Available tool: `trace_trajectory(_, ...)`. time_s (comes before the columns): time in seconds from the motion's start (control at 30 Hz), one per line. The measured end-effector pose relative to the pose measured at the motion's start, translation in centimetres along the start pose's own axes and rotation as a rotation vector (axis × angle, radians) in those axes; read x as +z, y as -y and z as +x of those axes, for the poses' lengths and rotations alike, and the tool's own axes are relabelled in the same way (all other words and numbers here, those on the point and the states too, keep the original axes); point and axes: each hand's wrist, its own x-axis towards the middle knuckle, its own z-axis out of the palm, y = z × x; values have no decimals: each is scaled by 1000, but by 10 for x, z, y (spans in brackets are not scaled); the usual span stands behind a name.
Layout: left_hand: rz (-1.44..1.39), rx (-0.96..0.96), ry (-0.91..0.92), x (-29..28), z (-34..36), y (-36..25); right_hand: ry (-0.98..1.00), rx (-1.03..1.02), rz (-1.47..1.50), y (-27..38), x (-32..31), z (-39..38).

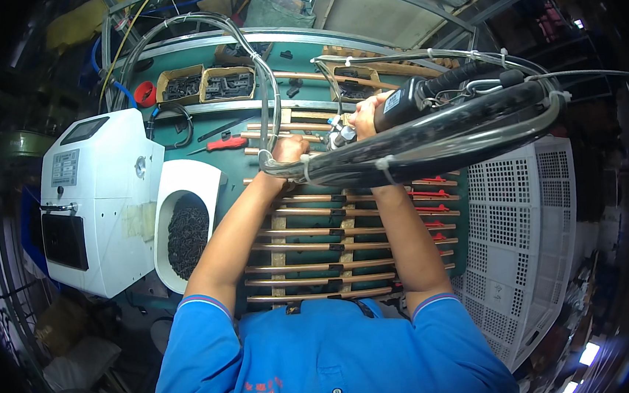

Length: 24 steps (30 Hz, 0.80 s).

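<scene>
My right hand (369, 115) is wrapped round a black power screwdriver (402, 106) with a metal nose, which lies over the upper rows of rods. Close by on the left, my left hand (289, 151) has its fingers curled down on a copper-coloured rod (252, 151); its fingertips are partly hidden. Below my hands, several more copper-coloured rods (298, 267) lie side by side across wooden strips (278, 245). Small black clips (337, 231) sit on them, and red clips (434, 210) show near their right ends. A thick hose bundle (465, 140) crosses over my right wrist.
To the left stand a white machine (103, 191) and a white bowl (214, 186) of small black parts. A red-handled screwdriver (226, 143) lies on the green table (209, 121). Boxes of black parts (228, 83) are behind. A white plastic crate (504, 215) stands at right.
</scene>
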Motion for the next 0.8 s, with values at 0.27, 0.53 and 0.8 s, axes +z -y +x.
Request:
trace_trajectory(0.27, 350, -14, 51, -11, 10, -32, -261, -39, -69, 11, 5, 2)
trace_trajectory(0.53, 381, 48, 49, -11, 4, -28, -329, -299, -463, 16, 37, -10)
trace_trajectory(0.8, 183, -181, 172, 10, 2, 33, -306, 26, 100, -2, 4, 5)
